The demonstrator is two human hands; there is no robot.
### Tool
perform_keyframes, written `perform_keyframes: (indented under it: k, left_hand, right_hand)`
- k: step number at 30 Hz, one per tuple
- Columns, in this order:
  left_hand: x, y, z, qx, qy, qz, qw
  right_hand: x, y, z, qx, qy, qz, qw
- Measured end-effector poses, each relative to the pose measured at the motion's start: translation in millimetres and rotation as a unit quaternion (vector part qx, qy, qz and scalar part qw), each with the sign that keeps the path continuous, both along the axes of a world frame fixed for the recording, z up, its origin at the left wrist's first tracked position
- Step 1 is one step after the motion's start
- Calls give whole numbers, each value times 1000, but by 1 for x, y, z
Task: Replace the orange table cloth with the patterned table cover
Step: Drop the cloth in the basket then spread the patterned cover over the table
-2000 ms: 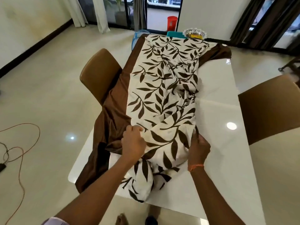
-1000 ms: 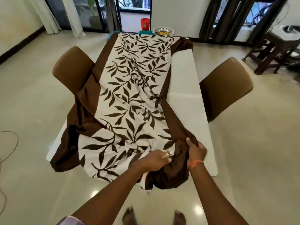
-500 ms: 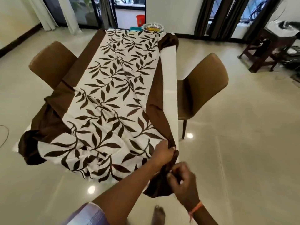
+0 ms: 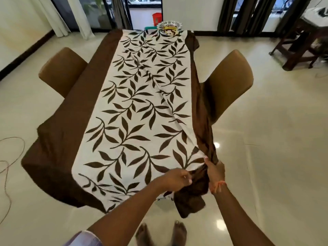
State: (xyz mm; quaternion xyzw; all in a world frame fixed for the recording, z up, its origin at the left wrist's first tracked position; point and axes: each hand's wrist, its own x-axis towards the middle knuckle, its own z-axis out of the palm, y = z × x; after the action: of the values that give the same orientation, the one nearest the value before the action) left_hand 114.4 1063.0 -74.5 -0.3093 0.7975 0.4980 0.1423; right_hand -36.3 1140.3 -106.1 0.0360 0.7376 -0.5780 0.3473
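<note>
Nearest the camera, two bare feet point(image 4: 160, 234) stand on the glossy floor point(image 4: 266, 157), and both forearms reach forward from the bottom edge toward the near right corner of the table. The left hand point(image 4: 177, 180) comes in from the lower left, sleeve point(image 4: 83, 238) showing at the elbow, with its fingers curled and pinching the bunched brown border of the patterned table cover point(image 4: 142, 110). The right hand point(image 4: 215, 173), an orange thread point(image 4: 219, 184) round its wrist, extends straight ahead and grips the same gathered brown cloth just beside the left hand, thumb on top. Between and below the two hands a loose fold of the brown border hangs down past the table edge.

The cover itself lies lengthwise over the table, its cream centre with dark leaf print running from the near end to the far end, brown bands draping over both long sides. The right band is twisted and pulled toward the hands.

A brown chair point(image 4: 60, 71) stands at the left side and another brown chair point(image 4: 229, 79) at the right. At the far end a glass bowl point(image 4: 170, 26) sits on the table, and behind it a red bucket point(image 4: 157, 18) stands on the floor. An orange cable point(image 4: 10, 157) trails on the floor to the left.
</note>
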Motion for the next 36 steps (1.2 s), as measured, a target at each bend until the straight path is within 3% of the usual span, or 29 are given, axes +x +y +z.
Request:
perform_keyframes:
  k: [2, 4, 6, 10, 12, 14, 17, 23, 25, 28, 30, 32, 34, 36]
  left_hand:
    - [2, 2, -7, -86, 12, -21, 996]
    - [2, -3, -11, -188, 14, 16, 982]
    - [4, -14, -14, -263, -63, 50, 961]
    - [32, -43, -41, -171, -226, 111, 953]
    - [50, -53, -57, -187, -260, 131, 938]
    - [61, -60, -67, -219, -259, 136, 931]
    - [64, -70, -70, -194, -239, 140, 941]
    - [75, -84, -69, -205, -241, 103, 943]
    - [77, -86, -68, -199, -241, 96, 945]
    - [77, -87, -66, -210, -246, 83, 943]
    - [76, -88, -61, -235, -240, 69, 939]
    - [82, -91, -58, -268, -233, 74, 932]
    - [92, -94, -58, -277, -247, 121, 921]
    - [106, -97, -61, -259, -271, 184, 909]
  right_hand:
    - [-5, 22, -13, 58, 74, 25, 995]
    - [-8, 37, -24, 63, 66, 34, 995]
    - [-10, 49, -37, 39, 25, 51, 998]
    - [-15, 58, -54, 69, -2, 137, 988]
    - [-20, 50, -59, 115, 26, 160, 980]
    - [-29, 40, -65, 164, 72, 142, 974]
    - [-47, 34, -67, 223, 92, 80, 967]
    - [-62, 32, -89, 372, 42, 86, 923]
    - [-44, 14, -71, 363, 92, 90, 923]
    - [3, -25, -42, 216, 280, 160, 922]
    - [37, -45, -36, 151, 364, 306, 866]
    - [63, -58, -49, 200, 419, 462, 755]
    - [83, -61, -64, 265, 458, 530, 662]
    - [95, -58, -75, 292, 483, 537, 627]
